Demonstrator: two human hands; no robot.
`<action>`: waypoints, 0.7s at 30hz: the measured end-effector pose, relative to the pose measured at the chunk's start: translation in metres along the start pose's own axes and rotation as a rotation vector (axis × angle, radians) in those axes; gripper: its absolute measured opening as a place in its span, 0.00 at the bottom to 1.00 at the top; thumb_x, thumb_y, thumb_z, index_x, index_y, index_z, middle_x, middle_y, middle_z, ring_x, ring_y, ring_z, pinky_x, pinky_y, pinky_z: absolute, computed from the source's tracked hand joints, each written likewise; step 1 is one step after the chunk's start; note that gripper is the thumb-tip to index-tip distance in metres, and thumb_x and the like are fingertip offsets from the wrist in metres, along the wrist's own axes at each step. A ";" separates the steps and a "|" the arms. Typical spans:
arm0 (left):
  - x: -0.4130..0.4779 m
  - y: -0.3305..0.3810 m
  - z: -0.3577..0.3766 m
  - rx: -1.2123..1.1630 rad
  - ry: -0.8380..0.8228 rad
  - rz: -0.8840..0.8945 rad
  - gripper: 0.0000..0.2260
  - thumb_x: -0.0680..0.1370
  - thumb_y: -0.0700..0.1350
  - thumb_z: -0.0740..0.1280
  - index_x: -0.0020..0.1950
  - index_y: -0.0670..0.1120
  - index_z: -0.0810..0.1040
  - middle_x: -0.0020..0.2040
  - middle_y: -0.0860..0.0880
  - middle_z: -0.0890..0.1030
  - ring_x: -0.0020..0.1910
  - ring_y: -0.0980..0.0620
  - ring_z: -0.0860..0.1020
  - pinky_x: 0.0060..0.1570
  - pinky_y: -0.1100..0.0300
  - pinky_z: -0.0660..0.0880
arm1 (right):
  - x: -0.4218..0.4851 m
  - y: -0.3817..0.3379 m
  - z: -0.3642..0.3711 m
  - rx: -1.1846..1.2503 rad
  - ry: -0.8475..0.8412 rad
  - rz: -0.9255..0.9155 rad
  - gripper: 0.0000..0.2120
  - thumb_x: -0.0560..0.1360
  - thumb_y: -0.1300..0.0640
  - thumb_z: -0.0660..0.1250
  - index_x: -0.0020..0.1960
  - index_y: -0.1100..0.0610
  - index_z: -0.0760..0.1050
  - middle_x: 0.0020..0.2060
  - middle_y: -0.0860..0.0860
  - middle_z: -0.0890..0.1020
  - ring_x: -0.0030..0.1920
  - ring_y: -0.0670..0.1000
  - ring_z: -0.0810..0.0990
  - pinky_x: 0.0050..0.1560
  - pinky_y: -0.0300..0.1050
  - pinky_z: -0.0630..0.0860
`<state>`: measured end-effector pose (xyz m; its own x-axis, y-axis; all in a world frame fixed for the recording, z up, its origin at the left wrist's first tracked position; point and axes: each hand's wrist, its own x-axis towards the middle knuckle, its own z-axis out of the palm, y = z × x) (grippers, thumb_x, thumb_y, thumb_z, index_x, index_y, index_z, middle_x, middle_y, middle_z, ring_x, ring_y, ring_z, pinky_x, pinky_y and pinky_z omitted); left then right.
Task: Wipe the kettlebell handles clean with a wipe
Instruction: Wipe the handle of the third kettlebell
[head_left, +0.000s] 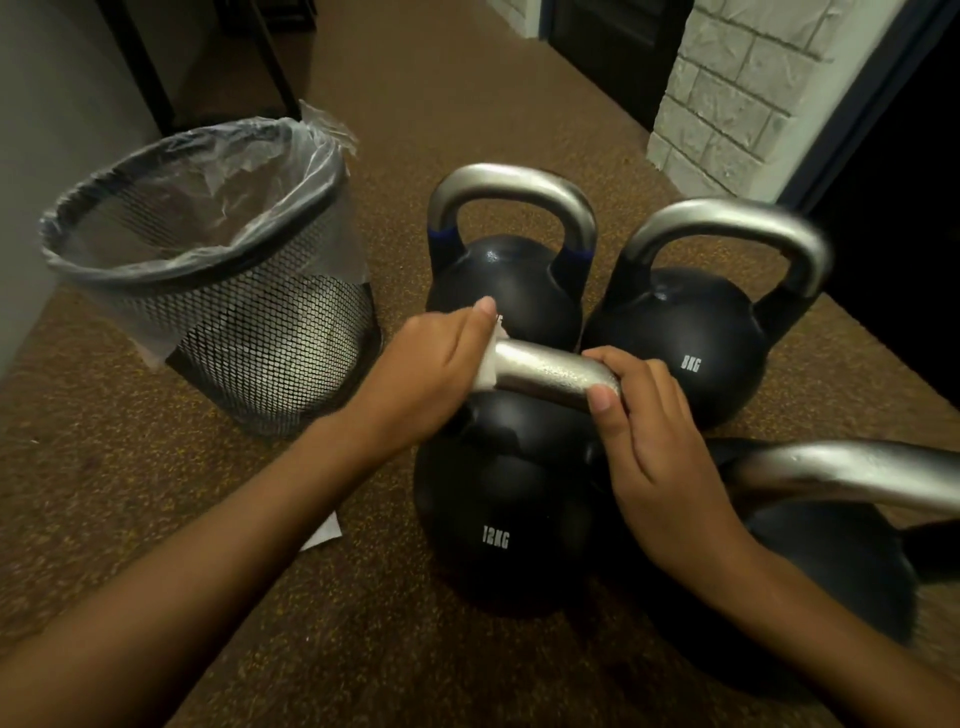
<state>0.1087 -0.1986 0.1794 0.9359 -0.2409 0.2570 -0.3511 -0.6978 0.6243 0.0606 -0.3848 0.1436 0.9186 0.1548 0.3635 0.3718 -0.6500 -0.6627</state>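
Floor (156, 519): L hand (431, 364), wipe (487, 371) round handle (550, 371)

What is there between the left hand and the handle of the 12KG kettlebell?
A white wipe: the left hand holds it against the handle at its end, as the head view shows.

The handle (550, 371) lies between left fingers (480, 317), wipe (487, 368) beneath them, and right fingers (639, 370). Behind the fingers: far kettlebell (504, 286), 8KG kettlebell (685, 332). Right: side kettlebell (831, 561). Left: wastebasket (234, 322).
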 end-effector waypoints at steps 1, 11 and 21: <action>0.006 0.004 -0.003 0.007 -0.086 -0.086 0.21 0.83 0.48 0.49 0.46 0.40 0.78 0.40 0.45 0.79 0.42 0.47 0.77 0.48 0.52 0.70 | 0.000 0.000 0.000 -0.001 0.003 0.002 0.19 0.79 0.42 0.46 0.64 0.47 0.66 0.50 0.41 0.69 0.53 0.42 0.69 0.54 0.31 0.64; -0.008 0.006 0.010 0.241 0.110 0.157 0.21 0.81 0.48 0.47 0.48 0.44 0.78 0.42 0.49 0.80 0.44 0.53 0.77 0.63 0.60 0.60 | 0.000 0.001 0.000 0.001 -0.006 0.000 0.20 0.79 0.42 0.46 0.64 0.48 0.66 0.51 0.42 0.69 0.54 0.43 0.69 0.54 0.31 0.64; 0.001 0.013 0.014 0.237 0.063 0.066 0.20 0.82 0.50 0.46 0.37 0.50 0.72 0.33 0.52 0.74 0.40 0.51 0.74 0.56 0.57 0.65 | 0.000 0.001 0.000 0.000 -0.004 -0.004 0.20 0.79 0.42 0.46 0.64 0.48 0.66 0.50 0.41 0.68 0.53 0.43 0.69 0.53 0.28 0.63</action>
<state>0.1051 -0.2171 0.1777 0.9047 -0.2540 0.3421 -0.3883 -0.8222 0.4163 0.0614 -0.3855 0.1430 0.9176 0.1607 0.3635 0.3756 -0.6493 -0.6613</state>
